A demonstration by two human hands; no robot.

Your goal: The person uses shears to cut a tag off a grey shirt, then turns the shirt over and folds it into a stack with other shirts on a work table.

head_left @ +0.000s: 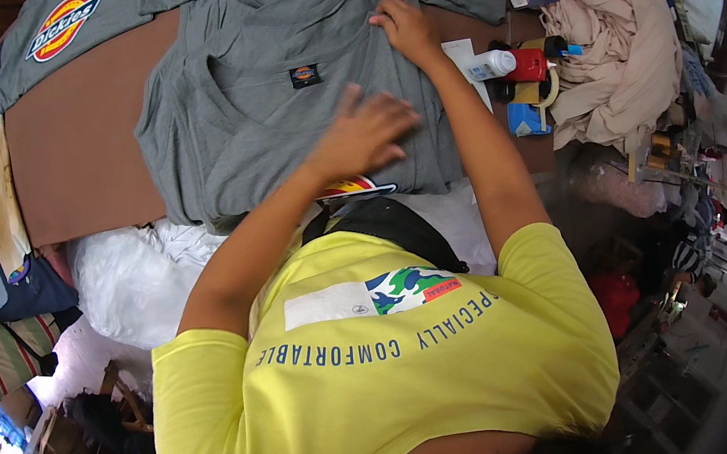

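Grey, soft-looking knit V-neck T-shirt (260, 143) with a small black neck label (305, 77) lies spread on the middle of the brown, flat-topped table (79, 172), reaching that table's near edge. Layered edges show; whether it is one garment or several cannot be told.

Left hand (363, 137): motion-blurred over the shirt, fingers spread, nothing seen in its grasp; contact cannot be confirmed. Right hand (406, 30): fingers bent at the shirt's right shoulder; whether they pinch cloth cannot be told.

Handling, as judged: light, limp, not fragile, readily creased. Best held at both shoulder seams, or pressed with flat palms; the thin neckline may stretch.

Also noted: a white plastic bottle (490, 65) toward the table's right end, and a crumpled beige cloth heap (617, 25) beyond it.
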